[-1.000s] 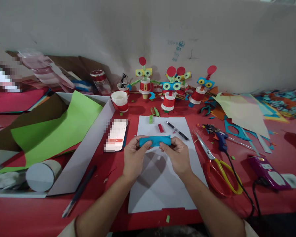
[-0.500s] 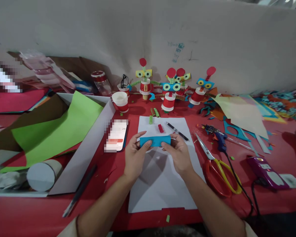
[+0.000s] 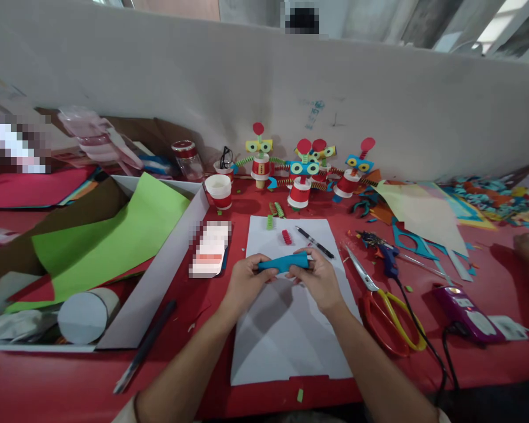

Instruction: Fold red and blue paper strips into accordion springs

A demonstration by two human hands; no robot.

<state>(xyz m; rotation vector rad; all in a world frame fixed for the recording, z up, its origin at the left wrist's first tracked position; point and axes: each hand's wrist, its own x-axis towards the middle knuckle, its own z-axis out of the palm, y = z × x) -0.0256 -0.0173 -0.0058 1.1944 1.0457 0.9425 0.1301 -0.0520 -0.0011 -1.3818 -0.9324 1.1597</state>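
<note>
With our left hand (image 3: 247,283) and right hand (image 3: 321,281), we are grasping a blue paper piece (image 3: 285,262), seemingly rolled, over a white sheet (image 3: 291,341).

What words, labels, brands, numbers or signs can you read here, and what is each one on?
None reads clearly.
Blue-green handwriting on the white partition: too blurred.
Small characters on the leftmost cup figure: too small.
Phone screen: pixelated, unreadable.
Markings on the purple device: too small.
Blue paper in the hands: no writing visible.
</note>
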